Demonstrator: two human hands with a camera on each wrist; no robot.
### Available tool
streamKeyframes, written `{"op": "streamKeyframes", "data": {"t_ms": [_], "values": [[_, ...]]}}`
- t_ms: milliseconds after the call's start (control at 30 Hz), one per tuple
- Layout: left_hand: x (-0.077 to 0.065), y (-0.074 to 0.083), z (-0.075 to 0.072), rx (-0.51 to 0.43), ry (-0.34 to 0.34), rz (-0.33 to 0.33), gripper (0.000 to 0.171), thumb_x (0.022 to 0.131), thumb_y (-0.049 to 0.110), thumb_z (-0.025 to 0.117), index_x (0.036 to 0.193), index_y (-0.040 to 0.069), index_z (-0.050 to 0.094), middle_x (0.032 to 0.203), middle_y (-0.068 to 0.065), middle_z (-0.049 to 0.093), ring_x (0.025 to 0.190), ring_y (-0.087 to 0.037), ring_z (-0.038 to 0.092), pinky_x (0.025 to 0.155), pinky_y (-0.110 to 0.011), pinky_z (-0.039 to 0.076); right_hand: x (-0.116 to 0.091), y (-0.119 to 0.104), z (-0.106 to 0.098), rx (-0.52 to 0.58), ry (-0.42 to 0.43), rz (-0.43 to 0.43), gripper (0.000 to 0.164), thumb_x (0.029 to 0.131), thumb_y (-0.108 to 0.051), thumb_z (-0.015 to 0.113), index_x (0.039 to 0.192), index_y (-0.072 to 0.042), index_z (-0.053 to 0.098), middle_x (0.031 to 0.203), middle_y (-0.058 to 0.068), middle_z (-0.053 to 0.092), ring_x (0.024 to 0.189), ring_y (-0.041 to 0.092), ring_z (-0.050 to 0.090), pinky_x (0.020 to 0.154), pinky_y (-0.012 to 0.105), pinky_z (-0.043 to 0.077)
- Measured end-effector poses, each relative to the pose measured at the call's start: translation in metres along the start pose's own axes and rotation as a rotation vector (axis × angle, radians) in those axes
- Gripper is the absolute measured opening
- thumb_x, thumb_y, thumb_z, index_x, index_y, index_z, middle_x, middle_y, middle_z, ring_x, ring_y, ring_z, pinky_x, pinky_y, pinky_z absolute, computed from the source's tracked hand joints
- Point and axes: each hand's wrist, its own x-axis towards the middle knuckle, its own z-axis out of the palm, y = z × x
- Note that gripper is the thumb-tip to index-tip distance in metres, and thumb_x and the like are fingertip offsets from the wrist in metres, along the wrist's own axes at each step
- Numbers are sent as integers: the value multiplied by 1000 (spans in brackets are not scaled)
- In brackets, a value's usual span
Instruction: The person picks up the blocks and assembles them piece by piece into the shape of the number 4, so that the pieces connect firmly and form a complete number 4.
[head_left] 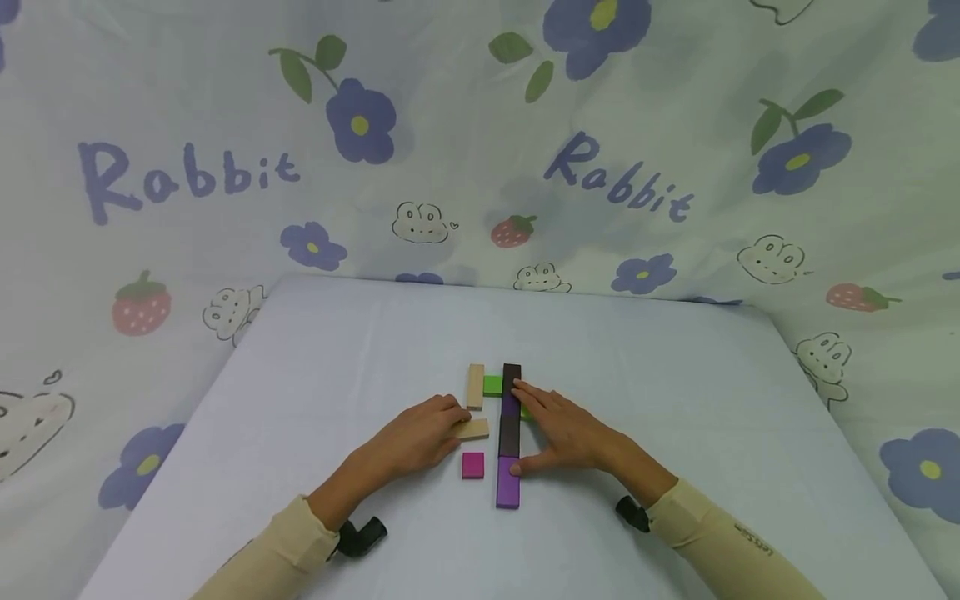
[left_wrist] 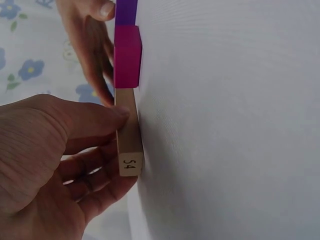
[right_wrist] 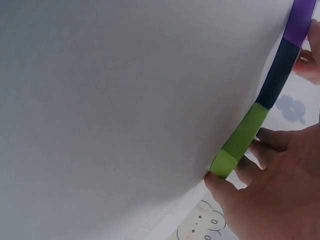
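Observation:
My left hand [head_left: 423, 433] pinches a plain wooden block [head_left: 472, 430]; in the left wrist view its thumb lies on the block and the end reads "54". Just nearer me is a magenta block [head_left: 472, 465]. To the right runs a straight row: a dark block [head_left: 512, 373], a purple one, another dark block [head_left: 509, 436] and a purple block [head_left: 507, 482]. Fingers of my right hand [head_left: 566, 429] spread along this row, forefinger at the far part, thumb at the near purple block. A green block [right_wrist: 245, 131] lies by these fingers, partly hidden in the head view.
Beyond the held block lies another plain wooden block [head_left: 476, 387], with a light green block [head_left: 492, 386] between it and the row. Black wrist devices [head_left: 362, 537] show below both sleeves. A printed cloth [head_left: 465, 150] hangs behind the white table [head_left: 360, 333].

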Motion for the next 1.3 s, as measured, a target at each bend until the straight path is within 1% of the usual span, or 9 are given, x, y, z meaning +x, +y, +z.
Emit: {"op": "streamKeyframes", "data": {"t_ms": [200, 400, 533, 733, 967, 1167, 1300], "values": [[0, 1, 1, -4, -6, -17, 33, 91, 14, 77, 120, 2, 69, 110, -6, 65, 100, -18, 61, 88, -37, 55, 0, -1, 0, 12, -3, 3, 118, 75, -77, 70, 161, -12, 23, 168, 3, 17, 151, 30, 26, 120, 51, 22], [0, -1, 5, 2, -15, -22, 32, 91, 15, 77, 119, 3, 69, 109, -5, 64, 100, -18, 61, 88, -37, 54, -1, -2, 6, 17, -10, 23, 119, 74, -80, 68, 162, -15, 23, 169, 0, 17, 150, 31, 27, 119, 51, 25], [2, 0, 7, -8, -25, -29, 32, 91, 15, 76, 121, 4, 69, 111, -4, 64, 102, -18, 60, 90, -37, 54, -3, -2, 8, 17, -12, 32, 119, 74, -79, 70, 162, -14, 24, 168, 0, 17, 149, 32, 28, 118, 52, 26], [6, 1, 7, 9, -7, -7, 34, 92, 15, 76, 123, 5, 69, 111, -3, 64, 101, -17, 60, 88, -36, 54, -3, -1, 9, 4, -1, 17, 118, 75, -79, 69, 161, -13, 24, 168, 2, 18, 149, 31, 28, 118, 51, 26], [14, -3, 6, 37, 18, 18, 33, 92, 15, 76, 122, 5, 69, 115, -6, 65, 107, -20, 61, 90, -38, 54, -2, -1, 8, -9, 1, 11, 118, 76, -78, 69, 162, -12, 23, 168, 3, 18, 150, 29, 27, 119, 50, 24], [21, -7, 5, 40, 36, 15, 32, 92, 13, 75, 122, 4, 69, 116, -6, 65, 108, -20, 61, 92, -37, 54, -1, -1, 6, -25, -11, 32, 119, 75, -80, 67, 163, -14, 20, 169, 1, 15, 150, 29, 27, 120, 48, 24], [25, -8, 4, 37, 45, 8, 31, 92, 12, 75, 121, 3, 69, 116, -8, 65, 108, -22, 62, 92, -39, 54, -1, -1, 5, -11, -3, 28, 118, 75, -79, 69, 162, -13, 22, 168, 2, 17, 150, 30, 27, 119, 50, 25]]}}
